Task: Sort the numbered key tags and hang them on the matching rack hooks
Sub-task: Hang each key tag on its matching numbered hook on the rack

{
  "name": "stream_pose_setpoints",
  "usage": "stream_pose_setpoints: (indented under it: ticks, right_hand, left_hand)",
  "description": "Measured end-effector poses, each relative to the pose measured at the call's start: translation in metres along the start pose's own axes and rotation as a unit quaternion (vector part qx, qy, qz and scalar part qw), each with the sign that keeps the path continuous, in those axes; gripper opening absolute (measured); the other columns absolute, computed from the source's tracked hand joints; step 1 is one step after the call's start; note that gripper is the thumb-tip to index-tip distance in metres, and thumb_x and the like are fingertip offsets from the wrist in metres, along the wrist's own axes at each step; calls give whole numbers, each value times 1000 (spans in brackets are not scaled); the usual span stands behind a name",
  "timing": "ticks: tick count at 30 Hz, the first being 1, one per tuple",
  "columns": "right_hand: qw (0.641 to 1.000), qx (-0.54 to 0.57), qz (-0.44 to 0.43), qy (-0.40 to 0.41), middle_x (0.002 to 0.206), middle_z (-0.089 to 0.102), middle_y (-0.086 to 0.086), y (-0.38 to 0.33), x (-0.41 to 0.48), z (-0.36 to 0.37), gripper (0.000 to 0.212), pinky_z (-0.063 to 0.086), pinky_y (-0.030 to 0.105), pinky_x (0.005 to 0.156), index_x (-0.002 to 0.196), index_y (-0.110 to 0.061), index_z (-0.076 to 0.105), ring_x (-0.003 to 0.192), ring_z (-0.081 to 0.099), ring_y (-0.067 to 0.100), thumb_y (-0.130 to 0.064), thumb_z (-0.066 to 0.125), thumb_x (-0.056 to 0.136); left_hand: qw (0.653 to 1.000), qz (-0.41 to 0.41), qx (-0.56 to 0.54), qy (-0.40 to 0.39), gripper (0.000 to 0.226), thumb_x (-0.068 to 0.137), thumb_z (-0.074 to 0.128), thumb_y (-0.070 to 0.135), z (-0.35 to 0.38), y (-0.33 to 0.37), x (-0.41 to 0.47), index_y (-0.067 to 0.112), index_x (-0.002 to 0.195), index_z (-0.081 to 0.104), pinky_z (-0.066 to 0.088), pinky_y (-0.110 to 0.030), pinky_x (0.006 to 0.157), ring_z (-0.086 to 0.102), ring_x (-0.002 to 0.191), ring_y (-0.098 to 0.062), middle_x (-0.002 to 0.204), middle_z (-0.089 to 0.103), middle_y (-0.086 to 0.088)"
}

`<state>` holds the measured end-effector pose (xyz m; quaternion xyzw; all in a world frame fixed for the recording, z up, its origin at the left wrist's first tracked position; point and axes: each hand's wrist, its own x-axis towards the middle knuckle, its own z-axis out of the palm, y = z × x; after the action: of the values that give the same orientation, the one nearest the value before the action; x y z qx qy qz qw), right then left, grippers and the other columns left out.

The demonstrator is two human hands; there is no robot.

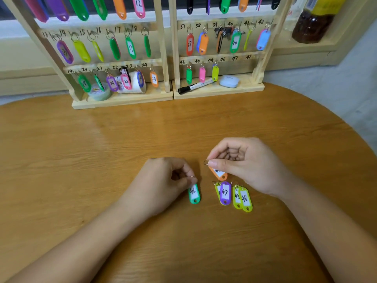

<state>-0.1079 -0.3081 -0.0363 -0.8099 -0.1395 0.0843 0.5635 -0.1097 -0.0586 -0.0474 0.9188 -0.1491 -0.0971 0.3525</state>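
Rings first: my left hand [163, 180] pinches the ring of green tag 46 [194, 194], which lies on the table [102, 150]. My right hand [240, 160] pinches the orange tag [220, 174] by its ring, number hidden. I'd lift 46 alone, ring held level, toward the rack spot marked 46 [222, 59].

Under our hands we see a wood-grain tabletop [81, 160] with a soft sheen. The green tag 46 [194, 194] at our left hand [165, 180] and the orange tag [219, 175] at our right hand [240, 160] are glossy plastic with matt paper labels. Beyond them, the key rack [122, 102] is pale matt wood.
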Motion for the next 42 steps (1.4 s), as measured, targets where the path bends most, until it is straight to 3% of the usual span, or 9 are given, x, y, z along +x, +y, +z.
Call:
stream_pose_setpoints:
  ticks: [6, 10, 13, 19, 27, 33, 36, 40, 42]
  right_hand:
    - [997, 25, -10, 77, 94, 79, 6, 1, 8, -14, 14, 61, 32, 81, 102, -13, 79, 92, 74, 28, -8, 82, 90]
    - [984, -13, -44, 175, 93, 79, -1, 3, 32, -38, 20, 61, 27, 78, 108, -19, 78, 89, 76, 20, -11, 83, 90]
    - [969, -23, -51, 240, 91, 79, -4, 9, 59, -63, 20, 58, 22, 77, 109, -20, 79, 87, 74, 14, -11, 83, 91]
    - [943, -57, -62, 321, 86, 75, -2, 23, 124, -99, 15, 54, 19, 72, 104, -18, 79, 76, 65, 1, -9, 81, 92]
    - [924, -73, -71, 368, 86, 77, -3, 37, 187, -112, 19, 63, 29, 79, 98, -22, 76, 81, 72, 5, -5, 77, 92]
    - [912, -111, -74, 389, 87, 74, -11, 45, 202, -109, 13, 57, 19, 75, 100, -21, 78, 80, 67, -1, -9, 75, 95]
    - [909, -123, -76, 392, 87, 74, -11, 43, 203, -108, 12, 58, 24, 75, 101, -20, 79, 80, 67, 2, -11, 75, 95]
    - [911, -196, -63, 358, 86, 73, -11, 42, 197, -107, 36, 59, 36, 76, 107, -26, 80, 78, 65, 6, -1, 66, 85]
    - [913, -198, -62, 351, 87, 72, -12, 43, 191, -106, 39, 59, 40, 75, 108, -28, 77, 76, 64, 8, -2, 65, 81]
  left_hand:
    - [995, 8, -96, 21, 12, 89, 84, 39, -13, 1, 23, 31, 83, 78, 43, -18, 62, 55, 64, 0, 77, 75, 12]
    - [992, 35, -118, 42, 13, 86, 87, 39, -24, 13, 55, 29, 83, 79, 48, -26, 66, 61, 67, -2, 80, 77, 9]
    - [988, 55, -126, 73, 13, 86, 87, 36, -29, 25, 86, 27, 84, 79, 47, -22, 67, 62, 70, -1, 80, 77, 10]
    - [979, 95, -125, 130, 10, 91, 84, 32, -28, 51, 155, 26, 85, 79, 47, -24, 67, 61, 69, -2, 78, 75, 8]
    - [967, 123, -98, 200, 8, 93, 79, 34, -15, 70, 234, 31, 85, 82, 51, -32, 69, 64, 70, -9, 72, 72, 8]
    - [956, 138, -45, 256, 11, 93, 76, 34, -14, 78, 268, 28, 96, 84, 53, -30, 68, 68, 73, -10, 78, 75, 8]
    - [952, 145, -15, 269, 13, 94, 75, 33, -15, 82, 279, 26, 101, 84, 52, -31, 64, 67, 70, -14, 78, 76, 5]
    - [956, 121, 34, 266, 12, 93, 74, 34, -14, 88, 292, 28, 97, 83, 40, -29, 52, 61, 57, -17, 69, 72, 1]
    - [958, 104, 55, 260, 9, 91, 74, 35, -15, 90, 295, 29, 91, 80, 42, -28, 54, 64, 61, -18, 66, 69, 2]
